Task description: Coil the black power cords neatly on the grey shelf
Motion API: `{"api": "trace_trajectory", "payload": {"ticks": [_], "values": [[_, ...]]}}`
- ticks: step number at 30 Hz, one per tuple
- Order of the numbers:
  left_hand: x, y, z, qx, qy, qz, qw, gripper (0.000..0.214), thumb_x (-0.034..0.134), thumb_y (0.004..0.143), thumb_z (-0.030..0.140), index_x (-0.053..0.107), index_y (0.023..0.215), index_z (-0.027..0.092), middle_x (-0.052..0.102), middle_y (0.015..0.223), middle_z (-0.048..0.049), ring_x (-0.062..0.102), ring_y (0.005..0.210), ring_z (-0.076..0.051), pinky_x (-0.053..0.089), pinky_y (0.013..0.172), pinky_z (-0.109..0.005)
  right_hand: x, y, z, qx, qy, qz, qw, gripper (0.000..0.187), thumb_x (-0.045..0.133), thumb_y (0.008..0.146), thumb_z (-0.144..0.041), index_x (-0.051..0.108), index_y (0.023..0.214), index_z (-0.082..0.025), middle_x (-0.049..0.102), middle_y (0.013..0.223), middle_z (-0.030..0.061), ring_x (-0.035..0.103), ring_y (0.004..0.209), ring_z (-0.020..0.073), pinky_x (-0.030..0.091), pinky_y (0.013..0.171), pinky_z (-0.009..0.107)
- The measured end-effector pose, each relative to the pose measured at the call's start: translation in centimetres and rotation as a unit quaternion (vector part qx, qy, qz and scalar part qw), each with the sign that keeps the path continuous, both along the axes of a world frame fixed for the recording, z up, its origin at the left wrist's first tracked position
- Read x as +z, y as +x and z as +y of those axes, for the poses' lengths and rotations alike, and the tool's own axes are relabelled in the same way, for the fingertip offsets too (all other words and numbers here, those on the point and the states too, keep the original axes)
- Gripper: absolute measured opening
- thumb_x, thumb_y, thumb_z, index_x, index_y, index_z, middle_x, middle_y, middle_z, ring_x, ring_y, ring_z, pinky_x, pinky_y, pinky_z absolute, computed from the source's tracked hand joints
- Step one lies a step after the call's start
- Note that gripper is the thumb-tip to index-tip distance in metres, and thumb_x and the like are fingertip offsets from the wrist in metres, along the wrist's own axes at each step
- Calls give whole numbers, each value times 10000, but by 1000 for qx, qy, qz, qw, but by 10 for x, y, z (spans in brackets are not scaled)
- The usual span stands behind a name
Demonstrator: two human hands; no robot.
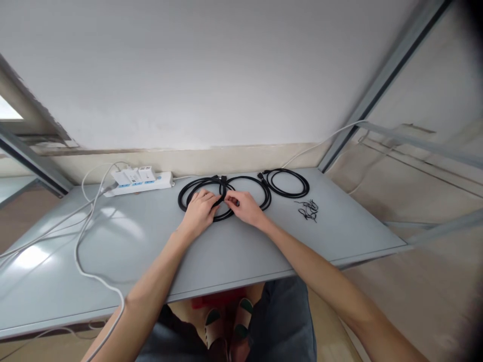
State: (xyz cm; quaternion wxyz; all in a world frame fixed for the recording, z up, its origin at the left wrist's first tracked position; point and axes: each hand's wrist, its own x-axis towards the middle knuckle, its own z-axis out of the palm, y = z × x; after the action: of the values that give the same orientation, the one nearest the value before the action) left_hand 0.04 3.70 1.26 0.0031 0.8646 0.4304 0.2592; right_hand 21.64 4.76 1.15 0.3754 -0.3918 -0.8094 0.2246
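Note:
Two overlapping coils of black cable (247, 182) lie on the grey table (211, 251) near its far edge. My left hand (199, 210) rests on the left coil with its fingers curled over the strands. My right hand (243, 206) meets it at the middle, fingers pinched on the cable where the coils cross. A third coiled black cable (287, 183) sits apart to the right, untouched. A small heap of black ties (309, 209) lies just right of my right hand.
A white power strip (139, 182) with white plugs stands at the back left. White cords (85, 236) trail from it across the left of the table and over the front edge. A wall runs behind the table, with metal frame bars at both sides.

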Motion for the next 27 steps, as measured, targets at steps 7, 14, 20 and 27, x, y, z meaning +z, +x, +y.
{"api": "trace_trajectory", "payload": {"ticks": [7,14,20,27], "values": [[1,2,0,20,-14,4,1000,308,557,1000,215,778,1213,221,774,1020,-106,611,1108,-322,478,955,-479,0,-1,-1,-15,113,-135,984,195,502,1016,-99,621,913,-215,652,886,32,552,821,184,337,687,293],[-2,3,1,50,9,-32,998,368,522,985,189,802,1215,252,777,1035,-114,670,1100,-340,520,973,-488,-8,-5,-2,-20,131,-122,984,221,451,1103,-210,660,1035,-228,692,1012,74,599,941,231,392,751,319],[-6,3,-1,55,-4,-72,996,372,536,1002,221,783,1279,220,776,1117,-109,716,1092,-314,555,955,-411,-19,-6,14,-29,84,0,996,303,550,1102,-430,678,938,-210,658,925,58,573,898,221,433,858,332],[-7,0,-3,24,-5,-62,998,344,562,995,232,792,1249,199,775,1103,-123,728,1067,-304,563,970,-407,-21,-2,22,-14,57,19,998,417,543,1087,-433,715,792,-195,648,866,64,578,910,222,436,905,347]]}}
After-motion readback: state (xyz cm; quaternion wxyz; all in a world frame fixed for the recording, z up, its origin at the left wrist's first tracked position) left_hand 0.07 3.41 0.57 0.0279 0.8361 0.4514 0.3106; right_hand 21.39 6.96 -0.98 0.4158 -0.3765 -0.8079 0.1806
